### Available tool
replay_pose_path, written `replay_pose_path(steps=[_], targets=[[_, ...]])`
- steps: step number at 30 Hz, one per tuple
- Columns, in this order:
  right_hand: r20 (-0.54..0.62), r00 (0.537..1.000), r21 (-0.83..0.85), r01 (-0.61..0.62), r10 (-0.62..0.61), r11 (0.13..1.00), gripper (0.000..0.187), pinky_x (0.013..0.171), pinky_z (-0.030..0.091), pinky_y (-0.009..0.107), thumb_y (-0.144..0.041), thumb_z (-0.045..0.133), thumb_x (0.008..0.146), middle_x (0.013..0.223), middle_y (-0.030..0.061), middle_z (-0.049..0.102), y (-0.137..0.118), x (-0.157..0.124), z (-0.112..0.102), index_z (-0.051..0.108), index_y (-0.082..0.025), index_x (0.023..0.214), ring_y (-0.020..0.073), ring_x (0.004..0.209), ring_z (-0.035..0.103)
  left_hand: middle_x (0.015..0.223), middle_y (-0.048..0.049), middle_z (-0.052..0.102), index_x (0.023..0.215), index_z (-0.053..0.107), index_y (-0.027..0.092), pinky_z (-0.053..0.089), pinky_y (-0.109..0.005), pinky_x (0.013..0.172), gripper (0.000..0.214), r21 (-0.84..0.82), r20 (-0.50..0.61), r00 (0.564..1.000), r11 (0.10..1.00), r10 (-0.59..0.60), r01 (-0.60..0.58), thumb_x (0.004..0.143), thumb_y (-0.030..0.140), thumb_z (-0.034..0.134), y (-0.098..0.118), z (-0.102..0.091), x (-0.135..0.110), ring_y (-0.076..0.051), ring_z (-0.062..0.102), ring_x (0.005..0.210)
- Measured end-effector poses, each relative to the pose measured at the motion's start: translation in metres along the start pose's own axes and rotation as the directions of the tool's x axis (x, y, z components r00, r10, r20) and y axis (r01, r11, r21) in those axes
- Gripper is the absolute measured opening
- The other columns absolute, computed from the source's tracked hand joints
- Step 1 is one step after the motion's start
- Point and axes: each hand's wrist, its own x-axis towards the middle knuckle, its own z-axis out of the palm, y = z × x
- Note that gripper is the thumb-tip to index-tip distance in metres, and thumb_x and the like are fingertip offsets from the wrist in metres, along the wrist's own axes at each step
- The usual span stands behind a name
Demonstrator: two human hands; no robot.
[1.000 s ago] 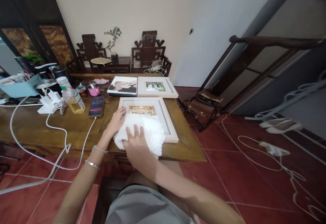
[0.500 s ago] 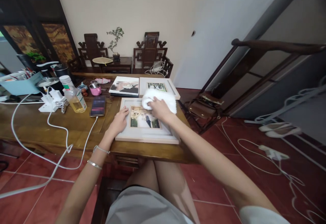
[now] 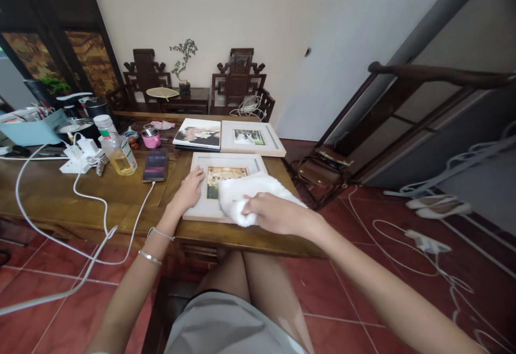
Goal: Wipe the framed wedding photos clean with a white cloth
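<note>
A white-edged picture frame (image 3: 201, 210) lies flat on the wooden table, with a photo in a pale mount. My left hand (image 3: 190, 188) rests on its left edge, fingers stretched over the rim. In my right hand (image 3: 271, 211) is a white cloth (image 3: 258, 185), bunched under the fingers. The cloth lies over the frame's lower right part and hides that corner and part of the photo. Behind it lie a second picture frame (image 3: 273, 142) with a green-toned photo and a white-covered album or board (image 3: 197, 134).
Left on the table (image 3: 121, 198) are a phone (image 3: 155, 166) on a charging cable, a bottle of yellow liquid (image 3: 121, 152), a pink cup (image 3: 151, 138), a power strip (image 3: 76, 161) and a blue box (image 3: 34, 128). A wooden chair (image 3: 427, 74) with a brown bag (image 3: 322, 170) stands right.
My right hand has drawn the cloth from the frame's upper right toward its near edge. The rear frame's photo is now uncovered. My left hand has stayed in place.
</note>
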Motion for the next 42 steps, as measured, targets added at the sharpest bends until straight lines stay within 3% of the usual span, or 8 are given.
replay_pose_path(steps=[4, 11, 16, 22, 26, 30, 37, 42], targets=[[-0.040, 0.972, -0.038, -0.233, 0.231, 0.972, 0.049, 0.093, 0.043, 0.032, 0.002, 0.043, 0.077, 0.115, 0.0160, 0.069, 0.036, 0.009, 0.004, 0.068, -0.014, 0.116, 0.0273, 0.121, 0.057, 0.147, -0.0119, 0.045, 0.130, 0.056, 0.012, 0.023, -0.048, 0.119, 0.062, 0.011, 0.042, 0.999, 1.000, 0.005, -0.006, 0.074, -0.006, 0.036, -0.002, 0.000, 0.000, -0.022, 0.029, 0.143], [-0.337, 0.910, -0.186, -0.317, 0.243, 0.930, 0.042, 0.106, 0.030, 0.051, -0.002, 0.048, 0.080, 0.148, 0.0142, 0.044, 0.076, 0.076, 0.018, 0.066, -0.014, 0.115, 0.0326, 0.137, 0.035, 0.145, -0.0125, 0.046, 0.129, 0.057, 0.011, 0.026, -0.047, 0.118, 0.061, 0.039, 0.048, 0.999, 0.999, 0.018, -0.020, 0.075, -0.006, 0.035, -0.002, -0.002, 0.002, -0.022, 0.030, 0.143], [-0.338, 0.926, -0.100, -0.211, 0.166, 0.972, 0.044, 0.090, 0.043, 0.034, 0.003, 0.049, 0.073, 0.116, 0.0149, 0.068, 0.083, 0.061, 0.010, 0.066, -0.013, 0.110, 0.0273, 0.114, 0.058, 0.146, -0.0138, 0.046, 0.129, 0.056, 0.010, 0.025, -0.047, 0.118, 0.060, 0.030, 0.038, 0.999, 1.000, -0.006, 0.005, 0.075, -0.005, 0.036, 0.001, -0.002, 0.002, -0.023, 0.031, 0.143], [-0.647, 0.716, -0.099, -0.420, 0.262, 0.902, 0.043, 0.089, 0.044, 0.041, 0.002, 0.038, 0.081, 0.138, 0.0184, 0.053, 0.103, 0.045, -0.009, 0.066, -0.010, 0.111, 0.0333, 0.118, 0.054, 0.148, -0.0124, 0.043, 0.133, 0.054, 0.013, 0.024, -0.049, 0.118, 0.064, 0.027, 0.036, 0.999, 1.000, -0.014, 0.013, 0.075, -0.005, 0.036, 0.002, -0.002, 0.002, -0.022, 0.030, 0.143], [-0.541, 0.831, -0.275, -0.319, 0.128, 0.907, 0.045, 0.106, 0.030, 0.051, 0.003, 0.042, 0.079, 0.154, 0.0095, 0.037, 0.100, 0.077, 0.002, 0.068, -0.012, 0.111, 0.0369, 0.138, 0.030, 0.147, -0.0129, 0.044, 0.132, 0.055, 0.012, 0.025, -0.049, 0.117, 0.063, 0.045, 0.053, 0.998, 0.999, -0.022, 0.020, 0.074, -0.006, 0.035, 0.004, -0.005, 0.003, -0.022, 0.031, 0.143], [-0.372, 0.911, -0.278, -0.292, 0.178, 0.915, 0.043, 0.101, 0.034, 0.051, 0.001, 0.044, 0.081, 0.147, 0.0138, 0.046, 0.076, 0.090, 0.019, 0.066, -0.011, 0.115, 0.0354, 0.126, 0.045, 0.146, -0.0118, 0.045, 0.132, 0.055, 0.012, 0.026, -0.047, 0.117, 0.063, 0.054, 0.046, 0.999, 0.998, -0.019, 0.017, 0.075, -0.005, 0.034, 0.004, -0.006, 0.003, -0.022, 0.031, 0.142], [-0.053, 0.976, -0.181, -0.219, 0.213, 0.959, 0.043, 0.077, 0.044, 0.034, 0.003, 0.039, 0.080, 0.101, 0.0194, 0.070, 0.007, 0.014, 0.007, 0.069, -0.011, 0.108, 0.0287, 0.098, 0.065, 0.145, -0.0109, 0.047, 0.130, 0.056, 0.014, 0.029, -0.045, 0.117, 0.060, 0.067, 0.022, 1.000, 0.998, -0.013, 0.012, 0.076, -0.004, 0.036, 0.003, -0.002, 0.003, -0.021, 0.032, 0.142], [-0.023, 0.986, -0.080, -0.167, 0.165, 0.983, 0.047, 0.079, 0.044, 0.032, 0.003, 0.040, 0.075, 0.100, 0.0171, 0.070, -0.019, -0.013, 0.010, 0.068, -0.013, 0.109, 0.0271, 0.096, 0.065, 0.146, -0.0126, 0.045, 0.131, 0.054, 0.013, 0.027, -0.046, 0.117, 0.061, 0.067, 0.036, 0.999, 0.998, -0.006, 0.004, 0.075, -0.004, 0.035, 0.000, 0.000, 0.003, -0.021, 0.032, 0.142]])
